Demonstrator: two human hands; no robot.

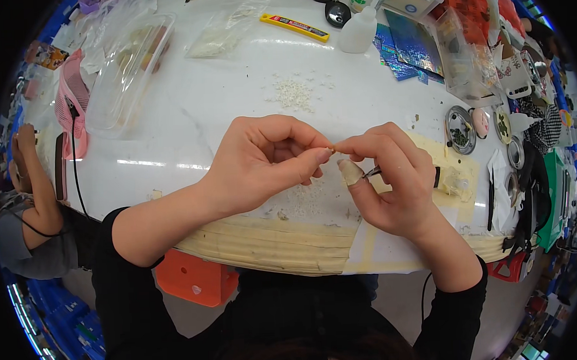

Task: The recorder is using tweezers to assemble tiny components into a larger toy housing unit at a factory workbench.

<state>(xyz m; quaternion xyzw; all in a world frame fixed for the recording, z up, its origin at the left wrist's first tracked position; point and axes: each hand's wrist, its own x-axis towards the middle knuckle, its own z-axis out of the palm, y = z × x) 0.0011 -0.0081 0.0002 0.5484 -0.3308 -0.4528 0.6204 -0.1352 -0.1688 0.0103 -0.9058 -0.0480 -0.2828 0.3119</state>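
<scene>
Above the near part of the white table, my left hand is closed in a pinch, thumb against forefinger. Between its fingertips and those of my right hand shows a tiny gold-orange speck, too small to name. My right hand touches it with the forefinger. A slim metal-tipped tool is tucked in the right hand, mostly hidden by the fingers. A pale wrap covers the right thumb's tip. Beyond both hands lies a loose pile of small white pieces, with more scattered under the fingers.
Farther back are a yellow cutter, a white squeeze bottle and a clear bag. A plastic box stands left. Round metal tins sit right. Beige tape covers the near edge. Another person's arm is at left.
</scene>
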